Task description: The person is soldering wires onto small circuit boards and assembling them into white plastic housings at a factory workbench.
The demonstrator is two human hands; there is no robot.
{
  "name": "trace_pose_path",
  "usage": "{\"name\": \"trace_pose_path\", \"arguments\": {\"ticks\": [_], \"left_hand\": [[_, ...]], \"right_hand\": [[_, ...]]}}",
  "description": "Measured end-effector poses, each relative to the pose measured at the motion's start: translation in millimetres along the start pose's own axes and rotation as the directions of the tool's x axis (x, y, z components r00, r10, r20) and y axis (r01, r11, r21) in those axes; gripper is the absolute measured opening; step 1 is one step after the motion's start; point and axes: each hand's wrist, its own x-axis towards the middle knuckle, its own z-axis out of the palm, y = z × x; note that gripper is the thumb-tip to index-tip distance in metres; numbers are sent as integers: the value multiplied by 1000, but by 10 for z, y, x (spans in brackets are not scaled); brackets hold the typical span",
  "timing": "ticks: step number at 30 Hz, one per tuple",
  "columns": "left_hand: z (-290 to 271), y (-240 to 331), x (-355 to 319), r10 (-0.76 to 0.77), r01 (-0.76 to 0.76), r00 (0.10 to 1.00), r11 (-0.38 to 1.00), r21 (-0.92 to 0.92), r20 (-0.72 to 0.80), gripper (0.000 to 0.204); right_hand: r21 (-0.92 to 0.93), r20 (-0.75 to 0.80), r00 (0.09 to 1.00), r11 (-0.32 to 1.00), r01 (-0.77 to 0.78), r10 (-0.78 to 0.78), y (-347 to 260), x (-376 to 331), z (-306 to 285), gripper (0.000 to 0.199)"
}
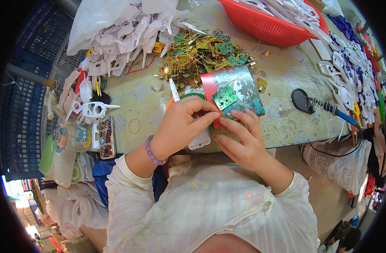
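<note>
Above the near edge of the table, my left hand is closed, its thumb and forefinger pinched on something small I cannot make out, with a bit of red showing there. Just to its right, my right hand has its fingers apart, the fingertips at the lower edge of a flat red and silver plate. A green circuit board lies on that plate, beyond both hands. Partly hidden under my left hand is a white plastic part; a white pointed piece sticks out past the knuckles.
A heap of wired circuit boards lies beyond the plate. White plastic casings pile up at far left; a red basket of white parts stands far right. A soldering iron rests in its coiled holder at right. A small parts box sits left.
</note>
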Motion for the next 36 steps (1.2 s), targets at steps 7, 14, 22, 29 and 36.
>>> {"name": "trace_pose_path", "arguments": {"ticks": [7, 14, 22, 29, 36], "left_hand": [[16, -57, 132, 562, -453, 826, 707, 543, -43, 12], [56, -47, 110, 389, -344, 921, 834, 431, -17, 9], [97, -53, 109, 484, -406, 875, 762, 505, -28, 9], [91, -5, 77, 501, -410, 865, 730, 546, -20, 9], [110, -9, 80, 486, -396, 874, 735, 551, -20, 8]], "right_hand": [[13, -23, 1000, 1000, 11, -11, -2, 49, -14, 16], [53, -78, 996, 998, -46, 50, 50, 31, -141, 23], [474, -766, 155, 711, -519, 624, 912, -667, -1043, 19], [286, -709, 331, 684, -671, 622, 1252, -566, -1534, 26], [159, -661, 360, 592, -790, 658, 1328, -707, -1801, 29]]}}
